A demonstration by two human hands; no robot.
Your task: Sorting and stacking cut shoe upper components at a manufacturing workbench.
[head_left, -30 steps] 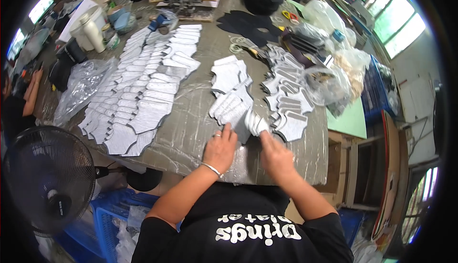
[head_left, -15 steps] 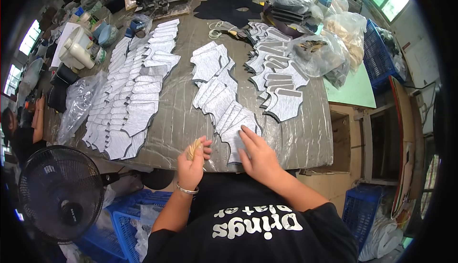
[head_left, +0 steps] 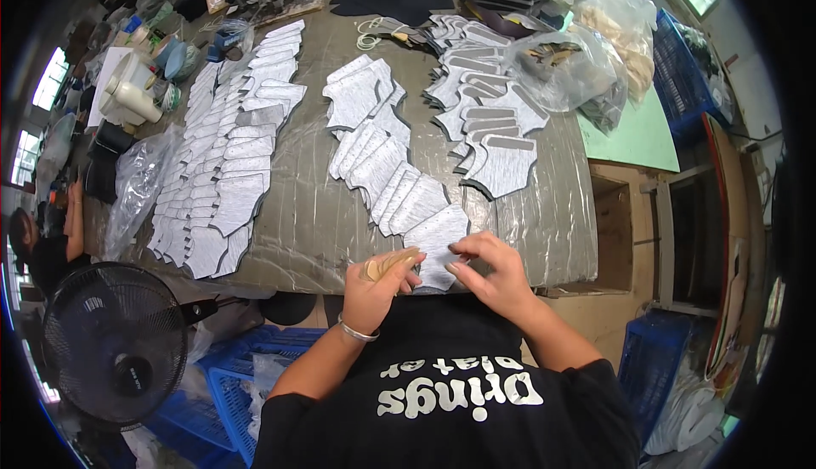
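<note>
My left hand (head_left: 374, 286) is closed round a small stack of thin tan pieces (head_left: 389, 265), which fans out between thumb and fingers. Just right of it, my right hand (head_left: 497, 278) hovers with bent fingers, thumb and fingertips a little apart; I make out nothing between them. Both hands are over the nearest grey-white cut fabric piece (head_left: 438, 229) at the table's front edge. That piece ends a chain of overlapping, dark-edged pieces (head_left: 374, 163) running up the table. The fingertips cover part of its right side.
Overlapping rows of similar pieces (head_left: 225, 154) lie at left, and another row (head_left: 497, 163) at right. Clear plastic bags (head_left: 561, 69) sit at the back right. A black fan (head_left: 115, 346) and blue crates (head_left: 229, 384) stand at lower left. Another person (head_left: 55, 239) is at far left.
My right hand has lifted off the fabric pieces and moved slightly right and nearer. My left hand has moved right with the tan stack, beside the nearest piece. The view has shifted a little.
</note>
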